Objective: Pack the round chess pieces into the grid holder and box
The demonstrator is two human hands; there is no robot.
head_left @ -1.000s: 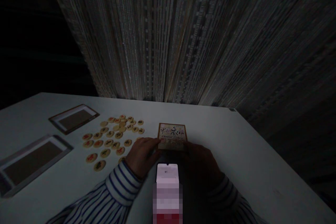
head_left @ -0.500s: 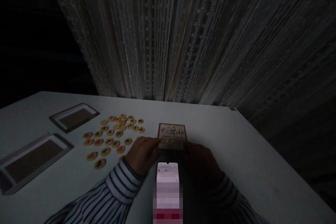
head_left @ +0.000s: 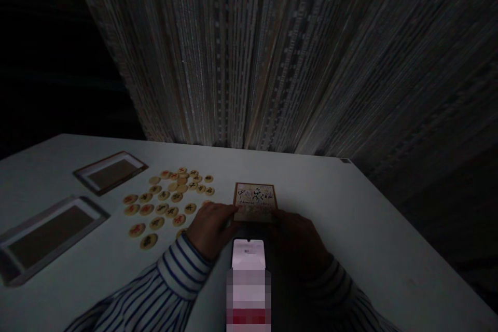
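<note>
A small square folded board with Chinese characters printed on it (head_left: 255,200) lies on the white table (head_left: 350,218). My left hand (head_left: 212,228) grips its near left edge with curled fingers. My right hand (head_left: 299,241), deep in shadow, rests at its near right edge; its fingers are hard to make out. Both wrists wear striped sleeves. Several round wooden chess discs (head_left: 171,202) with red and black marks lie scattered just left of my left hand.
Two shallow open box halves lie at the left, one farther back (head_left: 111,172) and one nearer (head_left: 44,238). A lit phone screen (head_left: 248,270) stands at the bottom centre. A dark striped curtain (head_left: 272,52) hangs behind the table. The room is dim.
</note>
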